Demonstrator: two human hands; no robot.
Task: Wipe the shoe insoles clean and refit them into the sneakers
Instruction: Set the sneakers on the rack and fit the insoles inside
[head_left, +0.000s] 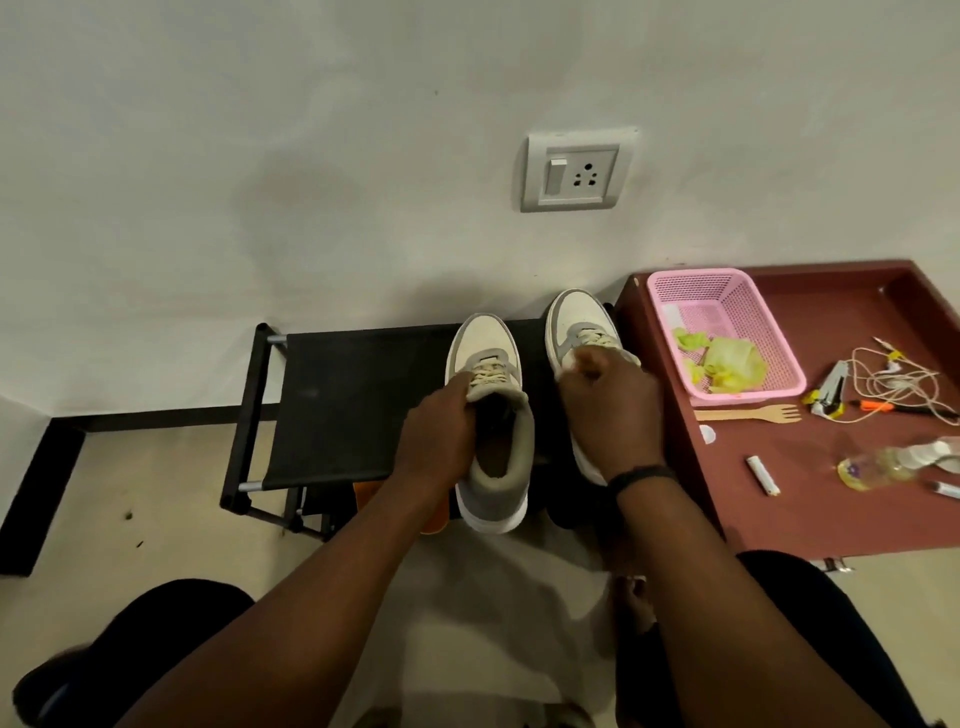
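While both sneakers sit on the rack (332, 395) | left hand (441, 436) grips left sneaker (491, 415) tongue, right hand (613, 410) clasps right sneaker (579, 327) | advice: spread collar wide, check insole lies flat.

Cream and grey sneakers (488, 410) on black fabric rack (353, 395); pink mesh basket (727, 332) holding yellow-green scraps (727, 364); maroon table (810, 499); black wristband (641, 477); orange pen (878, 406); white wall socket (576, 170).

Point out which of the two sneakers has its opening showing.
The left sneaker, gripped at the tongue by the left hand, shows its dark opening. The right hand covers the right sneaker.
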